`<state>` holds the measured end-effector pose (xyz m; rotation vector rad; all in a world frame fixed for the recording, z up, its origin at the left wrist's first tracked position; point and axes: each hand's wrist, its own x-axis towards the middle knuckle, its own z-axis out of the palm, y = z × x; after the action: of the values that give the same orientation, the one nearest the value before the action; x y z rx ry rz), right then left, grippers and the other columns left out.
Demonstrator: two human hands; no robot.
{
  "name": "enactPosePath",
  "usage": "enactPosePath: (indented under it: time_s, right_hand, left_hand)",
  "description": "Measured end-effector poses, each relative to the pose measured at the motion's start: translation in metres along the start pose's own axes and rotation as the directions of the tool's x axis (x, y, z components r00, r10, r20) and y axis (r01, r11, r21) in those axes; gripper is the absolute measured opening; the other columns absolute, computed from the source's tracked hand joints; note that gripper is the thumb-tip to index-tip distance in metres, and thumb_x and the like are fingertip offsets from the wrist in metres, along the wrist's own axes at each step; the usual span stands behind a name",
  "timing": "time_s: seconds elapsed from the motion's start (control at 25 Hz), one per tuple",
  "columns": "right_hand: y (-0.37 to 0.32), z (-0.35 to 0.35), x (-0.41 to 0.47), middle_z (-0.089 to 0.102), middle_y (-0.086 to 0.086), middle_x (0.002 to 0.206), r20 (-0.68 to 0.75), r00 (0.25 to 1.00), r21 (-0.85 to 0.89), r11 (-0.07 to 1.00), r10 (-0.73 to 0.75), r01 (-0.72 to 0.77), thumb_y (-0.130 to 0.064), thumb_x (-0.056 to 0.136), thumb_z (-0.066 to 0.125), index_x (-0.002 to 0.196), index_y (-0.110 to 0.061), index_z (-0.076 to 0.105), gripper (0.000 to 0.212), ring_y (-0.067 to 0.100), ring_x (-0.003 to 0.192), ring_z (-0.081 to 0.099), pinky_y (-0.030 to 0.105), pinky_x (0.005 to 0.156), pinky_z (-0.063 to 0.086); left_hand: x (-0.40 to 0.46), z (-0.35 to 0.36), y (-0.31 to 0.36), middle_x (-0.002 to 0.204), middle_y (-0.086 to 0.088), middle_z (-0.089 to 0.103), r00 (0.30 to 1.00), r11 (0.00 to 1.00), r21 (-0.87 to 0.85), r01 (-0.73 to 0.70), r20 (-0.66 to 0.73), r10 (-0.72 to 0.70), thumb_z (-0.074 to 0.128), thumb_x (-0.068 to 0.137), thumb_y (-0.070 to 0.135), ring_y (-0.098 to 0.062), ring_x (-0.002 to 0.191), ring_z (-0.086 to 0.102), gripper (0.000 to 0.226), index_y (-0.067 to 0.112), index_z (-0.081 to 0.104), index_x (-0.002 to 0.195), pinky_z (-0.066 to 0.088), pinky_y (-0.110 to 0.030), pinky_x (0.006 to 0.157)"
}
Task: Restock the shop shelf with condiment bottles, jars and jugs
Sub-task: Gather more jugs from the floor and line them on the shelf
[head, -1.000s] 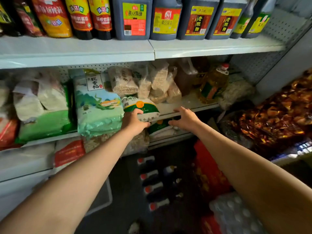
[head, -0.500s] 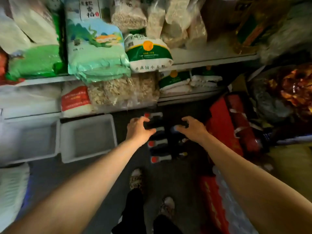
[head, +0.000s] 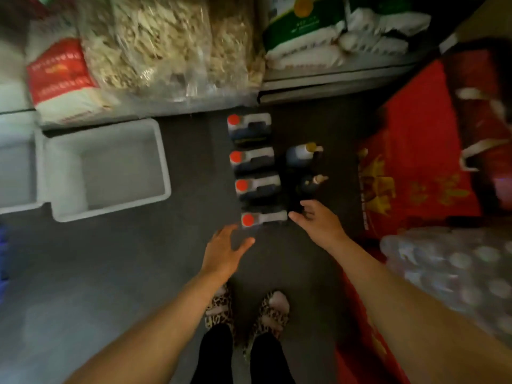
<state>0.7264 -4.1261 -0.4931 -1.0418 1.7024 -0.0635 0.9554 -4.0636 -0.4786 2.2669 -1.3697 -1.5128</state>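
1. Jugs with red caps, four in number, are seen standing in a single row on the dark floor [head: 138, 273], in front of the lowest shelf [head: 332, 81]: the farthest jug [head: 249, 127], a second jug [head: 251, 159], a third jug [head: 257, 187] and the nearest jug [head: 263, 218].
2. Two dark bottles are placed just right of the row: one with a yellowish cap [head: 300, 155], and one nearer [head: 310, 184], blurred.
3. The left hand [head: 224, 250] is held low, just beside the nearest jug's red cap; fingers are spread and relaxed, nothing is held. Contact with the jug cannot be told.
4. The right hand [head: 318, 221] is placed at the right end of the nearest jug, thumb pointing toward its handle; the grip is loose, fingers only slightly bent, nothing grasped.
5. Clear bags of dried goods [head: 155, 45] and a red-and-white bag [head: 62, 76] are noted on the lowest shelf at left; green-and-white sacks [head: 304, 31] at right.
6. A pale plastic tub [head: 163, 167] rests on the floor at left.
7. Red packaging [head: 415, 151] and a shrink-wrapped pack of bottles [head: 454, 273] lie at right.
8. Leopard-print slippers [head: 219, 309] are seen below the hands.
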Motion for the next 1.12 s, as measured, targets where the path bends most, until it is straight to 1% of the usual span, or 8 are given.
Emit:
enactPosePath:
  time_s: [0.2, 0.32, 0.48, 0.64, 0.76, 0.92, 1.0, 1.12]
  right_hand:
    - [0.079, 0.058, 0.071, 0.039, -0.001, 0.156, -0.006, 1.000, 0.099, 0.995, -0.020, 0.020, -0.049, 0.090, 0.066, 0.147, -0.035, 0.041, 0.064, 0.019, 0.144, 0.036, 0.036, 0.112, 0.035]
    - [0.108, 0.081, 0.109, 0.032, -0.006, 0.159, -0.022, 0.998, 0.130, 0.990, -0.056, 0.059, -0.046, 0.092, 0.064, 0.147, -0.045, 0.040, 0.060, 0.018, 0.146, 0.027, 0.031, 0.105, 0.030]
    - [0.133, 0.107, 0.141, 0.042, -0.008, 0.152, -0.068, 0.984, 0.290, 0.941, -0.162, 0.175, -0.038, 0.092, 0.066, 0.144, -0.047, 0.044, 0.057, 0.010, 0.139, 0.039, 0.011, 0.092, 0.038]
    - [0.154, 0.130, 0.158, 0.040, -0.015, 0.152, -0.080, 0.976, 0.429, 0.876, -0.205, 0.219, -0.041, 0.084, 0.068, 0.147, -0.054, 0.034, 0.072, -0.005, 0.131, 0.042, 0.007, 0.087, 0.044]
    - [0.165, 0.136, 0.169, 0.036, -0.027, 0.144, -0.053, 0.976, 0.443, 0.871, -0.210, 0.212, -0.025, 0.086, 0.071, 0.147, -0.057, 0.025, 0.084, -0.009, 0.128, 0.036, 0.001, 0.078, 0.046]
    - [0.169, 0.138, 0.180, 0.031, -0.027, 0.140, -0.047, 0.978, 0.412, 0.887, -0.206, 0.206, -0.015, 0.089, 0.067, 0.147, -0.057, 0.021, 0.085, -0.006, 0.127, 0.031, 0.000, 0.074, 0.045]
    - [0.168, 0.138, 0.183, 0.036, -0.033, 0.135, -0.052, 0.973, 0.414, 0.881, -0.226, 0.227, -0.020, 0.093, 0.063, 0.150, -0.052, 0.025, 0.076, -0.016, 0.120, 0.037, -0.001, 0.075, 0.043]
    - [0.163, 0.139, 0.184, 0.049, -0.030, 0.124, -0.084, 0.967, 0.460, 0.851, -0.242, 0.253, -0.021, 0.091, 0.066, 0.146, -0.041, 0.041, 0.064, -0.023, 0.102, 0.052, 0.002, 0.077, 0.046]
  left_hand:
    - [0.083, 0.067, -0.075, 0.147, -0.002, 0.049, 1.000, 0.992, -0.122, -0.018, -0.011, 0.017, 0.066, 0.089, 0.043, -0.021, 0.136, 0.045, 0.068, 0.020, 0.039, 0.148, 0.034, -0.026, 0.108]
    - [0.136, 0.100, -0.104, 0.152, 0.008, 0.039, 0.992, 0.967, -0.225, -0.120, 0.006, 0.124, 0.062, 0.091, 0.044, -0.004, 0.137, 0.032, 0.075, 0.028, 0.024, 0.154, 0.026, -0.019, 0.112]
    - [0.183, 0.127, -0.131, 0.162, 0.002, 0.021, 0.948, 0.923, -0.220, -0.315, -0.022, 0.318, 0.054, 0.088, 0.060, -0.010, 0.148, 0.019, 0.083, 0.028, 0.013, 0.154, 0.020, -0.034, 0.122]
    - [0.203, 0.135, -0.150, 0.158, 0.009, 0.018, 0.905, 0.872, -0.255, -0.418, -0.033, 0.425, 0.048, 0.083, 0.074, 0.002, 0.142, 0.019, 0.100, 0.019, 0.008, 0.156, 0.021, -0.007, 0.112]
    - [0.213, 0.138, -0.157, 0.154, 0.016, 0.020, 0.899, 0.858, -0.299, -0.418, -0.003, 0.437, 0.046, 0.071, 0.087, 0.010, 0.137, 0.021, 0.116, 0.020, 0.004, 0.157, 0.022, 0.002, 0.102]
    - [0.224, 0.141, -0.166, 0.152, 0.015, 0.029, 0.906, 0.863, -0.307, -0.401, 0.004, 0.423, 0.047, 0.062, 0.093, 0.006, 0.135, 0.029, 0.118, 0.030, 0.010, 0.155, 0.032, -0.010, 0.106]
    - [0.226, 0.142, -0.167, 0.149, 0.013, 0.036, 0.912, 0.861, -0.319, -0.396, -0.023, 0.410, 0.050, 0.059, 0.093, -0.002, 0.137, 0.036, 0.111, 0.038, 0.016, 0.148, 0.036, -0.022, 0.110]
    - [0.224, 0.138, -0.172, 0.138, 0.016, 0.048, 0.927, 0.867, -0.334, -0.369, -0.072, 0.367, 0.053, 0.055, 0.094, -0.002, 0.129, 0.046, 0.104, 0.041, 0.030, 0.140, 0.042, -0.016, 0.103]
